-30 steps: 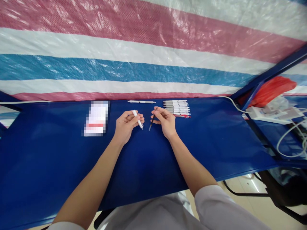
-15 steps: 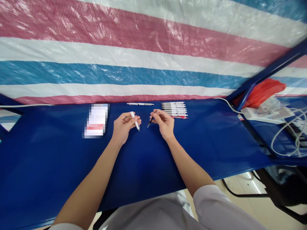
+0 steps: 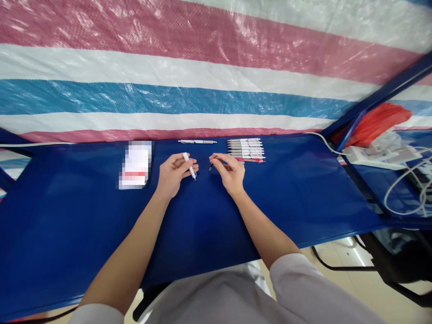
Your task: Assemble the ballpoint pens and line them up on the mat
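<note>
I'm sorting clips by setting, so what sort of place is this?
Probably a makeshift workstation: a flat blue table backed by a glossy plastic sheet striped red, white and blue, with slim white-and-grey pens lined up on it.

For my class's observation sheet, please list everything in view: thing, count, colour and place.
white pen barrel: one, white, in the left grip
thin rod: one, dark, in the right grip
lone pen: one, white and grey, far edge of the table
pen row: several, white and grey, beyond the right grip
red pen: one, red, near end of the row
flat item: one, pixelated, mostly white, left on the table
table: one, blue, under both grips
striped sheet: one, red, white and blue, behind the table
frame bars: several, blue, both sides
bag: one, red, far right
cords: several, white, back edge and far right
floor: one, pale, lower right
left grip: one, bare hand
right grip: one, bare hand
clothing: pale grey, bottom
</note>
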Tool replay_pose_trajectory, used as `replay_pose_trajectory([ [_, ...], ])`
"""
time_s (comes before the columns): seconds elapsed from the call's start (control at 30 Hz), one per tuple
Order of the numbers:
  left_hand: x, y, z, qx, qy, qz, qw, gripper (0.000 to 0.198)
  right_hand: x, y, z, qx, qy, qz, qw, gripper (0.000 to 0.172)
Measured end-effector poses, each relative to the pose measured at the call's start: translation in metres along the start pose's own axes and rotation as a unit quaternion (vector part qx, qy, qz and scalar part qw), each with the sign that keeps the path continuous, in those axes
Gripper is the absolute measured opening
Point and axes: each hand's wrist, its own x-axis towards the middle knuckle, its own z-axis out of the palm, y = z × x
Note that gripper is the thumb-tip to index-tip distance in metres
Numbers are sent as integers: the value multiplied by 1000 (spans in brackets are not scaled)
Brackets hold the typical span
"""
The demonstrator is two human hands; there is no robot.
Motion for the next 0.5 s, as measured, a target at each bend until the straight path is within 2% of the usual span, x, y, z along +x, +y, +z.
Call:
replay_pose_trajectory([
  [0.2, -2, -1, -1, 7, -15, 5, 1000, 40, -1, 9, 5, 21, 4, 11, 1000, 18],
  [0.33, 0, -1, -3, 13, -12, 9, 1000, 40, 2, 11, 6, 70, 7, 54, 996, 25],
  [0.5, 1, 1, -3, 12, -1, 6, 1000, 40, 9, 16, 2, 152, 43, 108, 981, 30],
])
